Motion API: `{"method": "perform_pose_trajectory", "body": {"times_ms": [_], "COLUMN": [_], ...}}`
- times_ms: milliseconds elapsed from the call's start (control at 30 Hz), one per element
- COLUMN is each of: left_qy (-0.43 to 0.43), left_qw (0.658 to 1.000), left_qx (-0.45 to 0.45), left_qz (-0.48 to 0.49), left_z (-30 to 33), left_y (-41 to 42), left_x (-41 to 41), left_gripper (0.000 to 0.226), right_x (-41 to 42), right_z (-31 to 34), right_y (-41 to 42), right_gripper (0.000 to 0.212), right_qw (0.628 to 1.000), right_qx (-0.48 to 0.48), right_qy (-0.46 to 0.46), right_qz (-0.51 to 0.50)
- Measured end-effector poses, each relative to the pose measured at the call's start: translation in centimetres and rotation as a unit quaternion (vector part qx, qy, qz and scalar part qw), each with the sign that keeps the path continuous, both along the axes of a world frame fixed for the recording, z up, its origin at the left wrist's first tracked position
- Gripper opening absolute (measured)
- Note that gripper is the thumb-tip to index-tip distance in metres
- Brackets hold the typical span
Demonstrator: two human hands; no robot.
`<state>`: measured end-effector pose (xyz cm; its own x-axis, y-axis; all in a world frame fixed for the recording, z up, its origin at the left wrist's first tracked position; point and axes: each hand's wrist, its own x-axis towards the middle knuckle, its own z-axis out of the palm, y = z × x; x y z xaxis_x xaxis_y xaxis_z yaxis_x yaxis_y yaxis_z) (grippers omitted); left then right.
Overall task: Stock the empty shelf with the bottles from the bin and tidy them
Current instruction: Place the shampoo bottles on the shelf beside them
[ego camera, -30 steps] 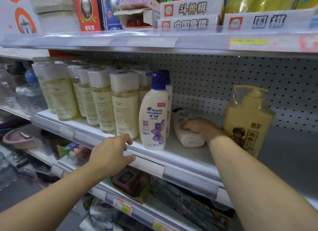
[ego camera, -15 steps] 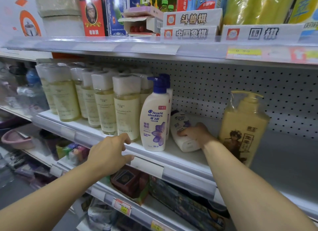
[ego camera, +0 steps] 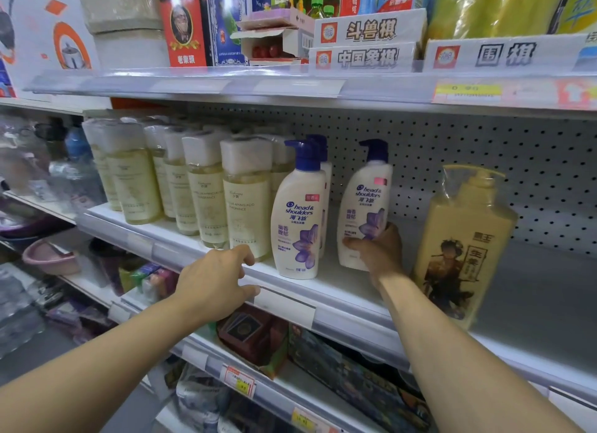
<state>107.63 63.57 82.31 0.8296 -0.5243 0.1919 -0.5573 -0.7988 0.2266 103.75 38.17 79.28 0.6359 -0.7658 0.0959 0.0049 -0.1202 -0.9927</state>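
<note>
We see pale yellow bottles (ego camera: 206,190) grouped at the left of the shelf (ego camera: 349,290). Our left hand (ego camera: 214,282) rests on the shelf edge, fingers loosely curled (holding nothing). One white shampoo bottle (ego camera: 298,219) stands free. Our right hand (ego camera: 378,253) grips a second white bottle (ego camera: 363,203), upright, beside a large yellow pump bottle (ego camera: 462,248).

The shelf (ego camera: 339,290) carries three white pump bottles (ego camera: 298,226) with blue caps, one of them mostly hidden behind another, one large yellow pump bottle (ego camera: 462,248), and at least seven clear white-capped bottles of pale yellow liquid (ego camera: 247,203), further rows indistinct behind.
</note>
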Motion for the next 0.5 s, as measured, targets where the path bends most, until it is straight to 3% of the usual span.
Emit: {"method": "perform_pose_trajectory", "body": {"times_ms": [167, 267, 400, 500], "left_qy": [0.001, 0.0, 0.002, 0.007], "left_qw": [1.0, 1.0, 1.0, 1.0], "left_qx": [0.002, 0.001, -0.002, -0.008], "left_qz": [0.001, 0.0, 0.002, 0.0], "left_z": [-0.2, -0.1, 0.0, -0.1], "left_y": [0.1, 0.1, 0.1, -0.2], "left_x": [-0.2, -0.3, -0.2, -0.2], "left_gripper": [0.043, 0.044, 0.043, 0.043], "right_x": [-0.1, -0.5, -0.2, -0.4], "right_z": [-0.7, -0.7, -0.6, -0.8], "right_y": [0.3, 0.1, -0.8, -1.0], "right_gripper": [0.076, 0.071, 0.063, 0.067], "right_qw": [0.999, 0.998, 0.993, 0.989], "right_qx": [-0.029, -0.061, -0.105, -0.099], "right_qy": [-0.01, -0.016, 0.04, 0.106], "right_qz": [-0.017, -0.013, 0.027, -0.005]}}
